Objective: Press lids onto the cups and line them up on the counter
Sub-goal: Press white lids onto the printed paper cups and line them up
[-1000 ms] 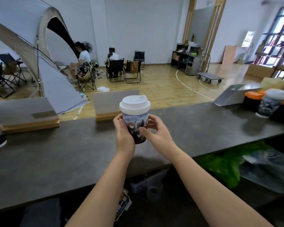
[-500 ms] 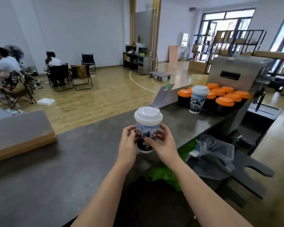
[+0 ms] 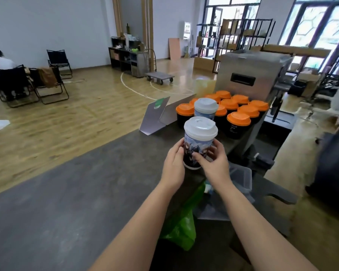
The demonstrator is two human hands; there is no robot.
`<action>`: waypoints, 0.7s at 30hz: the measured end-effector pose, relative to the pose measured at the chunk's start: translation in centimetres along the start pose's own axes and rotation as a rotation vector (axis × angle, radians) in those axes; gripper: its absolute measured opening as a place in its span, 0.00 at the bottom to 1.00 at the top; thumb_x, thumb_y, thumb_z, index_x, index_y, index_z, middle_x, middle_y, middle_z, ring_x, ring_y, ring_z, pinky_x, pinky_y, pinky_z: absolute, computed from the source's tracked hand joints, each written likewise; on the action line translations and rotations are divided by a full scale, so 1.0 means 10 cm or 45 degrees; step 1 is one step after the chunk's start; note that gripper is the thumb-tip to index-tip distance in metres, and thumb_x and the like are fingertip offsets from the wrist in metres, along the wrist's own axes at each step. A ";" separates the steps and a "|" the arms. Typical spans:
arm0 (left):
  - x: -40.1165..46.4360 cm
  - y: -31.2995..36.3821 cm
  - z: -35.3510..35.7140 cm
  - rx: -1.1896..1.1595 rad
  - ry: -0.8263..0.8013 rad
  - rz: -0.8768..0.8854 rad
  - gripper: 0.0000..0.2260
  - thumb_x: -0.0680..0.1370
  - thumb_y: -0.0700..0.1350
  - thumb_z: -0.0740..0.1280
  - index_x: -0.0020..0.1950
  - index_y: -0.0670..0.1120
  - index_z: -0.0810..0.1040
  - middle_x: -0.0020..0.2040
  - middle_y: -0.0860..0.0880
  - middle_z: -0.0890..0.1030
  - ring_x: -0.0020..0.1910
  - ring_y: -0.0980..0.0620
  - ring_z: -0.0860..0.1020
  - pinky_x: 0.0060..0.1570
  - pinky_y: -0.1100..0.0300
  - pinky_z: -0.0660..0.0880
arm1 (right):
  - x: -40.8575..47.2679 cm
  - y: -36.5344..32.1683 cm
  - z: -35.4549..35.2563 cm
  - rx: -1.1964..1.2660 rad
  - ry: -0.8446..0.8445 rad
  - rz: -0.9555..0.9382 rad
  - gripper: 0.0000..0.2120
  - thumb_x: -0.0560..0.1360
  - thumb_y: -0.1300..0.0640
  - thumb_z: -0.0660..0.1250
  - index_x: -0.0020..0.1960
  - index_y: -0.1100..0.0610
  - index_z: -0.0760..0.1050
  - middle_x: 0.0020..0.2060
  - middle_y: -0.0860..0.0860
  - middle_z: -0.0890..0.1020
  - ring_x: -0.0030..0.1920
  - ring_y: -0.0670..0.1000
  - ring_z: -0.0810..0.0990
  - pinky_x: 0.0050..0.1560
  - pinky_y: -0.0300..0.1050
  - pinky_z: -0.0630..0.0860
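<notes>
The dark grey table (image 3: 70, 192) is seen running from the lower left of the frame up to the right of centre, where a steel machine (image 3: 250, 75) stands at its far end. In front of the machine, a cluster of black cups with orange lids (image 3: 238, 118) is packed together, and one printed cup with a white lid (image 3: 205, 107) is set just beside them; these appear finished and placed.

At the centre of the frame, a second printed cup (image 3: 196, 151) is held upright above the table edge, its white lid (image 3: 200, 128) already seated. It is gripped low on its wall from both sides: the left hand (image 3: 173, 167) and the right hand (image 3: 215, 165) are each curled round it, fingers (image 3: 199, 159) pressed on the print.

Lidding of this cup seems done; setting it down in line with the others is judged to be what remains. Whether more unlidded cups wait cannot be told.
</notes>
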State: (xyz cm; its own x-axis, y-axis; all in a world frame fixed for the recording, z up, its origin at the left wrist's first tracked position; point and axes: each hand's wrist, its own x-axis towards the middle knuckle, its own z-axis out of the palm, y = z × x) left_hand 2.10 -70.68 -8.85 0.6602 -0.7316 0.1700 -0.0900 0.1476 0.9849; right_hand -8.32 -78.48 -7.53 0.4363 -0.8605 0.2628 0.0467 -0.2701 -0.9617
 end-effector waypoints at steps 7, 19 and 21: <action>0.37 -0.09 0.62 -0.041 0.035 -0.042 0.19 0.76 0.51 0.56 0.66 0.52 0.73 0.63 0.52 0.78 0.64 0.53 0.76 0.68 0.44 0.71 | 0.58 0.26 -0.46 0.022 -0.029 -0.012 0.33 0.69 0.60 0.77 0.67 0.45 0.66 0.61 0.47 0.76 0.62 0.45 0.76 0.61 0.43 0.75; 0.84 -0.24 1.45 -0.027 0.168 -0.048 0.20 0.70 0.51 0.56 0.61 0.62 0.75 0.63 0.50 0.77 0.64 0.52 0.75 0.66 0.44 0.72 | 1.27 0.60 -0.92 0.008 -0.015 -0.038 0.34 0.69 0.58 0.78 0.69 0.47 0.66 0.59 0.42 0.77 0.61 0.43 0.75 0.57 0.34 0.72; 0.88 -0.26 1.50 -0.027 0.239 -0.061 0.20 0.70 0.50 0.56 0.59 0.63 0.75 0.63 0.48 0.77 0.63 0.52 0.76 0.66 0.44 0.73 | 1.29 0.63 -0.89 0.001 -0.004 -0.053 0.34 0.69 0.57 0.78 0.69 0.47 0.66 0.60 0.42 0.76 0.61 0.42 0.75 0.54 0.27 0.70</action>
State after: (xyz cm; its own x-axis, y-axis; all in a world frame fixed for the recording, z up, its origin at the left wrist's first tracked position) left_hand -3.01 -87.50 -9.43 0.7912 -0.6012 0.1119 -0.0404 0.1312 0.9905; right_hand -10.45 -95.13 -9.54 0.4365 -0.8473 0.3024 0.0656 -0.3053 -0.9500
